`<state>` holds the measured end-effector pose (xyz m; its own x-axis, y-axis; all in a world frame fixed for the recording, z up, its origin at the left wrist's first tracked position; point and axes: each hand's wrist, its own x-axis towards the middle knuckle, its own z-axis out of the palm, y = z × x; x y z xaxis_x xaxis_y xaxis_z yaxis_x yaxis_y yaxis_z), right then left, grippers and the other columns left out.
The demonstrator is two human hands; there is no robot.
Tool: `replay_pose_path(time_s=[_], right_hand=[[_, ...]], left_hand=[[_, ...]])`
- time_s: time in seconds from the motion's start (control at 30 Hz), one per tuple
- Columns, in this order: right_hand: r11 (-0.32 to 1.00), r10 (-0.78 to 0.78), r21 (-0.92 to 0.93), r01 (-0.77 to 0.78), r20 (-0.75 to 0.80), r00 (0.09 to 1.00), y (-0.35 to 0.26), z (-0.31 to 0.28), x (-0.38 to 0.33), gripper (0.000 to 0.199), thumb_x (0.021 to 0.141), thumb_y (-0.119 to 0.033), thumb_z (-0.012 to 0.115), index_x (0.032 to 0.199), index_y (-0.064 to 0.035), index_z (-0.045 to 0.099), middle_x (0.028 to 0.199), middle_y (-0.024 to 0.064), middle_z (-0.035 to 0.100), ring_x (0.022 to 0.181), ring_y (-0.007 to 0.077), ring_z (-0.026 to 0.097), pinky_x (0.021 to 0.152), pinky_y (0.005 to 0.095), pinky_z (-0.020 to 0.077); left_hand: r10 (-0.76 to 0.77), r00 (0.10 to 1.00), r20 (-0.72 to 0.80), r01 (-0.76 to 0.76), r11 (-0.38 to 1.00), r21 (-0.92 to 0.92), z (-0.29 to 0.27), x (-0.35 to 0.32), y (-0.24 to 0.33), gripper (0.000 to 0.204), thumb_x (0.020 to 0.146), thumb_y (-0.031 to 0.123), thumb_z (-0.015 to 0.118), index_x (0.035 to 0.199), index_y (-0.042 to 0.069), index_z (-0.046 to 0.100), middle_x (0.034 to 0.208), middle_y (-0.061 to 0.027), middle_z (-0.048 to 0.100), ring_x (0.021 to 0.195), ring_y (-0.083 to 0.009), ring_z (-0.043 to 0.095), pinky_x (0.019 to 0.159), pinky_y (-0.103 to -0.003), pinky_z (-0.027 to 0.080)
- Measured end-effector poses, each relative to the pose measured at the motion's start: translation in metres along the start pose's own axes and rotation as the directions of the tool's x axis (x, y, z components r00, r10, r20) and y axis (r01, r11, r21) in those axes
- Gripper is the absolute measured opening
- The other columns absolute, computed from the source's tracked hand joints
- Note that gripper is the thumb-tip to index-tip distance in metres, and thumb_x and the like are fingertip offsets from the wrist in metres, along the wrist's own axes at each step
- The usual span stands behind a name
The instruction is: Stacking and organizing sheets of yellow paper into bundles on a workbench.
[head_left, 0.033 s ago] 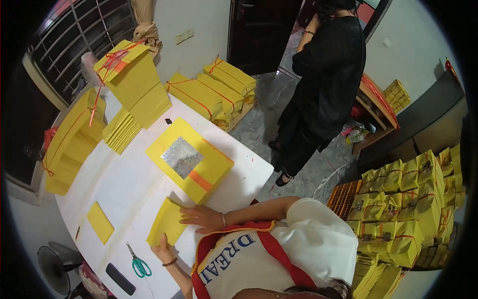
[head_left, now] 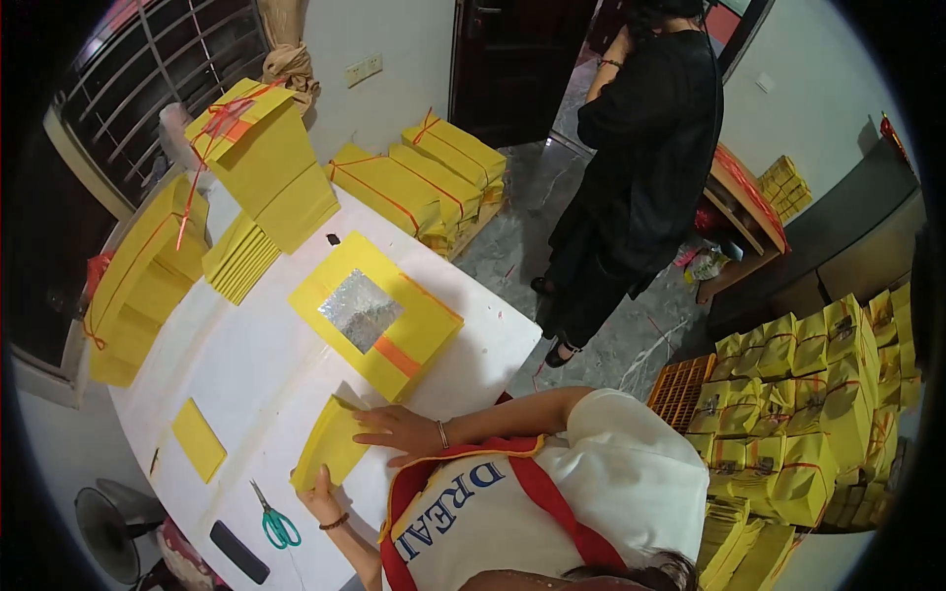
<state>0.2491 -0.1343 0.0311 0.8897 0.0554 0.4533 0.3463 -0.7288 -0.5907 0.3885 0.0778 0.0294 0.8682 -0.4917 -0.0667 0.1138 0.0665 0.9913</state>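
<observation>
Narrow left grip (head_left: 321, 501) on yellow paper (head_left: 333, 441)

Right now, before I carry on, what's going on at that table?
A person's left hand grips the near end of a flat yellow paper piece on the white table; the right hand lies spread against its right side. Just beyond sits a yellow paper stack with a silver square. Teal-handled scissors and a black phone lie nearby, untouched.

Slight change near the table's (head_left: 258, 379) near edge.
Yellow paper's (head_left: 338, 443) far side found marginally closer to that edge; right hand's (head_left: 397, 431) fingers slightly farther over the paper.
</observation>
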Motion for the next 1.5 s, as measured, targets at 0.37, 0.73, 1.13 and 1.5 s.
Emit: replay_pose_path(time_s=[0.37,0.73,1.13,1.5], right_hand=[[0.673,0.433,0.609,-0.42,0.137,0.891,0.013,0.042,0.019,0.067,0.074,-0.007,0.071,0.131,-0.0019,0.035,0.119,0.0103,0.049,0.111,0.0189,0.048,0.096,0.0339,0.0409],[0.371,0.643,0.819,-0.438,0.113,0.758,0.017,0.045,0.033,0.064,0.079,-0.017,0.068,0.132,-0.001,0.035,0.117,0.014,0.052,0.103,0.0199,0.055,0.088,0.0306,0.044],[0.368,0.65,0.676,-0.638,0.304,0.696,0.021,0.039,0.064,0.064,0.078,-0.01,0.068,0.134,-0.0035,0.039,0.131,0.0156,0.037,0.102,0.0221,0.055,0.065,0.0271,0.0558],[0.518,0.678,0.497,-0.696,0.257,0.688,0.026,0.042,0.071,0.065,0.077,-0.009,0.067,0.135,-0.0052,0.038,0.121,0.0166,0.039,0.091,0.0233,0.058,0.063,0.0282,0.056]], left_hand=[[0.09,0.991,0.096,-0.067,0.973,-0.22,-0.012,-0.02,-0.027,0.039,0.072,-0.001,0.066,0.107,0.003,0.052,0.122,-0.0164,0.052,0.118,-0.0288,0.047,0.103,-0.043,0.035],[-0.022,0.96,-0.278,0.045,0.996,0.074,0.015,0.01,-0.001,0.034,0.08,0.016,0.069,0.103,-0.003,0.053,0.094,-0.0116,0.064,0.084,-0.0163,0.061,0.073,-0.029,0.049],[-0.131,0.927,-0.35,0.341,0.682,0.648,0.004,0.06,0.005,0.056,0.075,0.05,0.066,0.092,-0.003,0.055,0.08,-0.0216,0.065,0.075,-0.0353,0.064,0.064,-0.04,0.05],[0.499,0.865,0.056,-0.226,0.287,0.931,0.013,0.048,0.019,0.042,0.083,0.034,0.059,0.113,0.004,0.055,0.11,-0.0144,0.057,0.103,-0.033,0.051,0.086,-0.044,0.04]])
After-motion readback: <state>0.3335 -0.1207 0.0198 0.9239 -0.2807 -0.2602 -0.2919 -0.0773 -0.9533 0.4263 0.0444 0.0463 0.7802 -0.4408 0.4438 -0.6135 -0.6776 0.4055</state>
